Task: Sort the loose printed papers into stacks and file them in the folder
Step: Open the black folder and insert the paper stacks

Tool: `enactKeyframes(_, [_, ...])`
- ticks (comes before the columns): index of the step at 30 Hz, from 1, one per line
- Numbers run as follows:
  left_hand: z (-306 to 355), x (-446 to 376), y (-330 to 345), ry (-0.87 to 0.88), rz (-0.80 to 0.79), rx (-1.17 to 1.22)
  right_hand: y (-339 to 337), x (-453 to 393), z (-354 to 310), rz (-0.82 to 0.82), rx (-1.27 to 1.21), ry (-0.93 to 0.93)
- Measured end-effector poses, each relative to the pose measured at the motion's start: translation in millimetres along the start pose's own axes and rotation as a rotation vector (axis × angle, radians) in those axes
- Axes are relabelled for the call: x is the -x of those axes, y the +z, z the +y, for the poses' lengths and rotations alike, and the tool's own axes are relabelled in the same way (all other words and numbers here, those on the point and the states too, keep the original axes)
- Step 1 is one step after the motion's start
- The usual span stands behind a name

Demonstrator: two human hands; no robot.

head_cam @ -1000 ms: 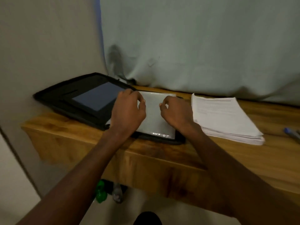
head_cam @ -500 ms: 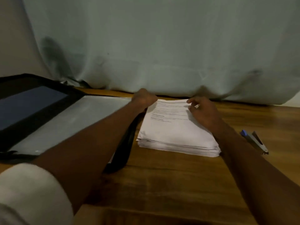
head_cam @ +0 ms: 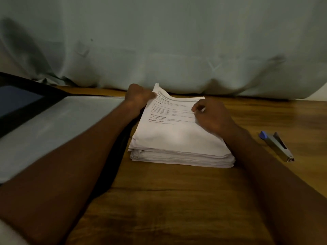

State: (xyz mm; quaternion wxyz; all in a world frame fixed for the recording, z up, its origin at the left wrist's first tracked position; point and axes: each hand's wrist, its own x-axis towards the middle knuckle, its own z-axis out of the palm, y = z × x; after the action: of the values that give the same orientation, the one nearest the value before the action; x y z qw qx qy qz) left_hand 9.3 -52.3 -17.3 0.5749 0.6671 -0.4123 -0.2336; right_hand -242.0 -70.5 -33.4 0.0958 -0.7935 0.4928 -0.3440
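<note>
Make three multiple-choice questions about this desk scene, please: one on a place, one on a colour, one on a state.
1. Where does the stapler lie?
A. right of the paper stack
B. on the folder
C. on top of the stack

2. What colour is the stapler's far end?
A. red
B. blue
C. yellow

3. What is the left hand doing?
A. resting flat on the wood
B. holding the stapler
C. lifting the far left corner of the top sheet

Answers: 1 A, it lies on the bare desk beyond the right hand. 2 B, the tip is blue. 3 C, that corner curls up at its grip.
</note>
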Motion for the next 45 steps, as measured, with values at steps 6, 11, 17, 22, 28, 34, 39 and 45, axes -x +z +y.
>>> enactKeyframes(6, [17, 16, -8, -0.002, -0.158, 0.353, -9, -8, 2, 0.121, -0.222, 0.184])
enactKeyframes(11, [24, 16, -12, 0.014, -0.278, 0.6, -18, -10, -2, 0.211, -0.701, 0.345])
enactKeyframes(17, [25, 15, -15, 0.013, -0.326, 0.833, -31, -6, -9, -0.008, -1.248, 0.362])
enactKeyframes(22, [25, 12, -14, -0.027, -0.261, 0.856, -38, 0, -10, -0.401, -1.241, 0.33])
enactKeyframes(28, [31, 28, -17, -0.153, -0.528, 0.691, -39, -7, -7, -0.341, -1.253, 0.337])
enactKeyframes(34, [27, 30, -6, -0.106, -0.656, 0.542, -45, -11, -4, -0.191, -1.322, 0.354])
enactKeyframes(39, [26, 21, -3, -0.027, -0.358, 0.658, -51, -3, -9, -0.325, -1.231, 0.415])
enactKeyframes(45, [25, 25, -11, -0.041, -0.568, 0.656, -44, -9, -9, -0.231, -1.16, 0.376])
